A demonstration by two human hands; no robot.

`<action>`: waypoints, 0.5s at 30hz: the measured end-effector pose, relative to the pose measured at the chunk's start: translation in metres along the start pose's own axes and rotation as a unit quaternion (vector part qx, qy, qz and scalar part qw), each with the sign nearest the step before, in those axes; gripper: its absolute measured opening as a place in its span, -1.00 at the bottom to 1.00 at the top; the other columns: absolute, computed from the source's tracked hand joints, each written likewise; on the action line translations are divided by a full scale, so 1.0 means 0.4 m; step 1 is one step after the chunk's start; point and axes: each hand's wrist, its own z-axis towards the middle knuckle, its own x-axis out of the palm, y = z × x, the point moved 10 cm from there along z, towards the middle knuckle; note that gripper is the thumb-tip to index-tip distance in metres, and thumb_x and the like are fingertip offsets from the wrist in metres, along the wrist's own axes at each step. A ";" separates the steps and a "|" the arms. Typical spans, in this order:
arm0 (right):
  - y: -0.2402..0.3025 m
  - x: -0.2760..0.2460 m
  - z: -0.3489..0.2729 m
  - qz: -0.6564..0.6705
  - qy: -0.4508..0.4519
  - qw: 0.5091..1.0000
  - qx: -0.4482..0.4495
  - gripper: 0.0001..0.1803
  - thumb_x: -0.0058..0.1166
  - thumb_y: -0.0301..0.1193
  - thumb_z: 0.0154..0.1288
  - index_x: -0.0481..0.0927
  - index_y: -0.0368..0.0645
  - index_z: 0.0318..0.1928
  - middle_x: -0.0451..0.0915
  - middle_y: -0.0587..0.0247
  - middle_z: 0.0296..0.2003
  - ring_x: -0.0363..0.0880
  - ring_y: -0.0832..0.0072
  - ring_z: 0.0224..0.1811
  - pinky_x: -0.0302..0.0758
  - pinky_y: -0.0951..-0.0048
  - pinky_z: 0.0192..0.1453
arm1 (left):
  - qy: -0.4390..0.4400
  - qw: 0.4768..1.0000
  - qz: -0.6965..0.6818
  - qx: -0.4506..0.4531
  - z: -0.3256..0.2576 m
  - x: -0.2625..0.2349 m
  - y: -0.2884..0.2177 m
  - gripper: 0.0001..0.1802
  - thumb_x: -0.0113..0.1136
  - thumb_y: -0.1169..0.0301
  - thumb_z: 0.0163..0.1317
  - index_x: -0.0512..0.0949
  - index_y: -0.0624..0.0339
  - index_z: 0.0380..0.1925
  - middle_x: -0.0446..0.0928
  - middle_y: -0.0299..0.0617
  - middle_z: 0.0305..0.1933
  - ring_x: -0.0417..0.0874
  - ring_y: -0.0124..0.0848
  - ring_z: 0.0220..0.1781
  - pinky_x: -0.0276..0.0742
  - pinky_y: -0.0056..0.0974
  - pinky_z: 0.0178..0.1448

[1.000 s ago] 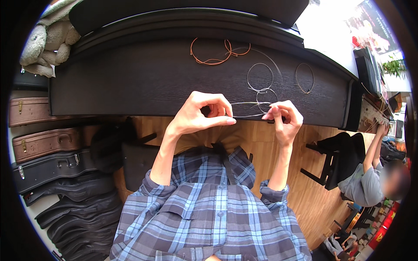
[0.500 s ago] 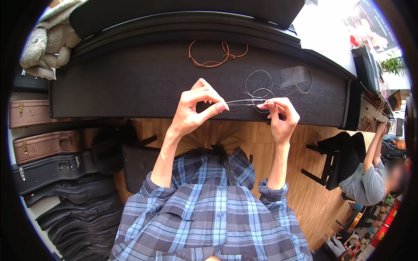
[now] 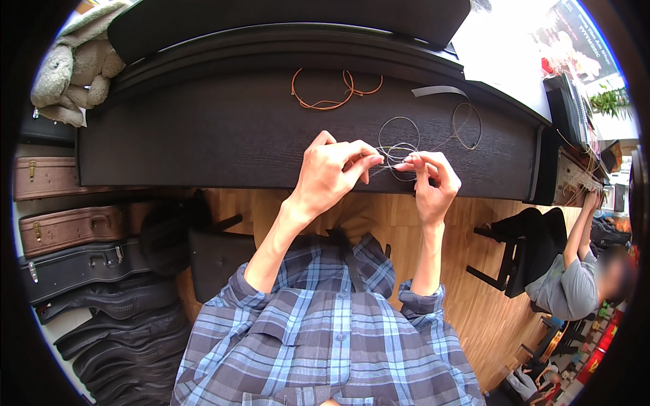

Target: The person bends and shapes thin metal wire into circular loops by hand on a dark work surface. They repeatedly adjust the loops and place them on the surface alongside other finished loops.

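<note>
My left hand [image 3: 326, 174] and my right hand [image 3: 437, 184] are close together above the front edge of a black wood-grained top [image 3: 203, 135]. Both pinch thin silver instrument strings [image 3: 399, 118], whose loops cross between and behind the fingertips. A thin strand runs from the right hand's fingers toward another fine wire coil [image 3: 480, 132] lying further right. Copper-coloured wound strings [image 3: 318, 107] lie in open loops beyond my left hand, touched by neither. Exactly how many strands each pinch holds is too fine to tell.
A grey strip [image 3: 433, 90] stands curved behind the loops. A plush toy [image 3: 71, 71] sits at far left above brown and black instrument cases [image 3: 74, 271]. A black stool [image 3: 217, 260] is below left. At right, a person in grey [image 3: 569, 284] reaches toward another work surface.
My left hand has moved right, close to the right hand, shortening the span of string between them. The flat translucent slip at right now shows as a curved strip further back.
</note>
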 end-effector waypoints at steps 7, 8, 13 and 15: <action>0.023 -0.012 -0.005 -0.033 -0.017 0.999 -0.031 -0.81 0.23 -0.61 0.34 0.64 -0.29 -0.04 0.70 0.12 -0.18 0.79 0.39 -0.24 0.66 0.60 -0.33 | -0.021 0.982 -0.170 -0.086 -0.013 0.003 0.060 -0.81 0.09 0.38 0.50 0.59 0.14 -0.32 0.72 -0.34 -0.49 0.51 -0.56 -0.63 0.41 -0.37 -0.16; 0.033 -0.015 -0.006 -0.036 -0.029 0.998 -0.050 -0.79 0.24 -0.60 0.34 0.64 -0.28 -0.03 0.69 0.12 -0.13 0.79 0.41 -0.22 0.66 0.60 -0.32 | -0.032 0.973 -0.206 -0.103 -0.015 0.001 0.071 -0.80 0.07 0.37 0.52 0.57 0.17 -0.31 0.72 -0.30 -0.48 0.52 -0.56 -0.62 0.43 -0.38 -0.22; 0.059 -0.044 -0.007 -0.111 -0.113 0.986 -0.056 -0.74 0.36 -0.57 0.22 0.68 -0.17 -0.08 0.57 0.23 -0.07 0.60 0.55 -0.37 0.59 0.52 -0.21 | -0.066 0.949 -0.282 -0.122 -0.017 -0.013 0.095 -0.77 -0.02 0.37 0.57 0.50 0.25 -0.28 0.69 -0.20 -0.47 0.57 -0.57 -0.58 0.44 -0.43 -0.46; 0.053 -0.036 0.011 -0.216 -0.066 0.974 -0.011 -0.75 0.40 -0.54 0.18 0.69 -0.14 -0.11 0.55 0.28 -0.14 0.51 0.57 -0.39 0.52 0.53 -0.23 | -0.071 0.952 -0.271 -0.123 -0.020 -0.014 0.095 -0.74 -0.04 0.35 0.59 0.50 0.24 -0.29 0.68 -0.20 -0.48 0.57 -0.56 -0.58 0.46 -0.43 -0.45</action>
